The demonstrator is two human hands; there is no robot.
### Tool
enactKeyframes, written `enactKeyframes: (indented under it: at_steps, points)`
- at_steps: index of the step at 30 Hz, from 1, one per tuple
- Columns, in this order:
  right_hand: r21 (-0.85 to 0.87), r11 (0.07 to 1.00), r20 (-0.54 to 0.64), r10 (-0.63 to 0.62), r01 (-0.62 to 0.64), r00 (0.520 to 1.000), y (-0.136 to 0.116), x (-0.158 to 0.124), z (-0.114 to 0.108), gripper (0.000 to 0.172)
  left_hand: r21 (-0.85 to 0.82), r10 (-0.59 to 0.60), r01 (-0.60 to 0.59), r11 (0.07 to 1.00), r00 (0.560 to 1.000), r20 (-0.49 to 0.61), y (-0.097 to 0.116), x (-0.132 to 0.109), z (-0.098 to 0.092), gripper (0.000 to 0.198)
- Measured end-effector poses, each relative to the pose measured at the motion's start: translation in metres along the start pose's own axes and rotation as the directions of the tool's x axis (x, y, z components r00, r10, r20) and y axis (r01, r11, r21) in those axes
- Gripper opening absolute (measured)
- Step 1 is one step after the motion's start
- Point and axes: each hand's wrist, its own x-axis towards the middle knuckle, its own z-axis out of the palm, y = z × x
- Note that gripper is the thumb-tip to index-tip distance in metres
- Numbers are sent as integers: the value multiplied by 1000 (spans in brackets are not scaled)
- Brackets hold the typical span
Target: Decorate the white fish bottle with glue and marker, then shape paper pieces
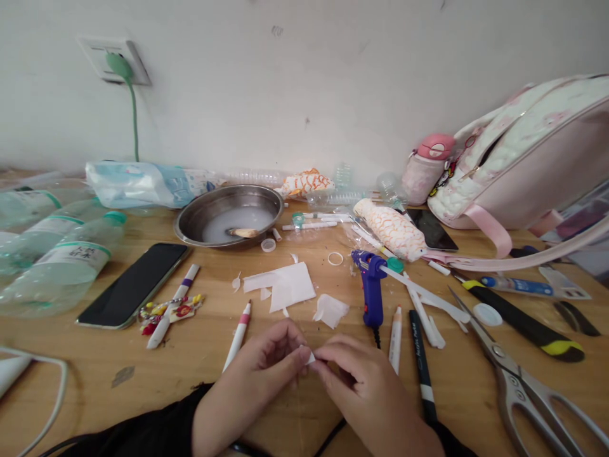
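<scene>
Between the fingertips of my left hand [266,371] and my right hand [366,381] is a small white piece of paper [311,358], mostly covered by the fingers. Both hands pinch it, low in the middle of the head view. Just beyond them lie a cut white paper sheet [291,287] and a torn white scrap [331,310]. A marker with a pink band [238,333] rests beside my left hand. Past my right hand stands a blue glue gun [371,289] with a white glue stick in its back.
Scissors [504,355] and a black-yellow cutter [523,320] lie right. A metal bowl of cloudy liquid [190,238], a phone [136,285] and plastic bottles [71,260] are left. Toward the wall sit a painted fish shape [392,230] and a backpack [533,152].
</scene>
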Motion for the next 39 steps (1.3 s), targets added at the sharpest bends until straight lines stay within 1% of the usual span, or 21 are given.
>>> enactKeyframes:
  at_steps: [4,8,10,12,14,16,18,20,22,25,29,32,34,35,37,39]
  points:
    - [10,1000,-20,2,-2,1000,-3,-1,0,8,24,18,-18,1000,1000,-4,-3,-1,-1,23]
    - [43,998,-14,49,-48,999,-5,-2,-1,5,63,53,-53,997,999,-11,-4,0,-3,20]
    - [57,994,7,89,-89,996,-5,-1,-3,11,68,51,-50,996,999,-6,-3,0,-3,19]
    - [95,988,29,122,-124,992,-5,0,-3,13,66,30,-30,997,1000,-5,-1,0,-3,19]
    - [137,981,41,135,-140,990,-5,1,-4,14,43,-1,1,999,1000,-7,0,0,-3,21]
    - [164,977,40,132,-137,990,-5,1,-4,15,-20,-19,19,1000,1000,-5,-2,1,-3,22]
    - [170,978,33,120,-124,992,-5,2,-4,15,-90,-19,19,996,1000,-4,-4,2,-3,23]
    - [162,980,27,111,-114,993,-4,1,-4,14,-122,-14,13,992,1000,-7,-6,2,-3,23]
    - [142,984,16,110,-111,994,-4,0,-4,14,-101,-17,16,995,1000,-6,-6,2,-4,21]
    - [125,984,3,125,-125,992,-3,0,-3,15,-17,-23,23,1000,1000,-7,-1,2,-4,18]
    - [106,986,-28,130,-127,991,0,1,-3,15,77,-16,20,997,998,-52,8,0,-2,17]
    - [111,984,-16,141,-139,990,2,2,-3,15,87,-49,58,995,994,-97,9,1,0,16]
    - [127,980,3,155,-154,988,2,2,-3,16,62,-76,83,995,992,-102,9,2,1,16]
    - [137,977,-5,164,-162,986,2,2,-3,18,46,-86,91,995,991,-100,8,3,0,17]
    - [149,975,-61,177,-166,982,2,1,-3,21,13,-107,109,994,991,-83,5,4,0,18]
    - [117,982,-132,162,-147,978,1,0,-4,18,-10,-124,124,992,990,-71,2,5,-1,19]
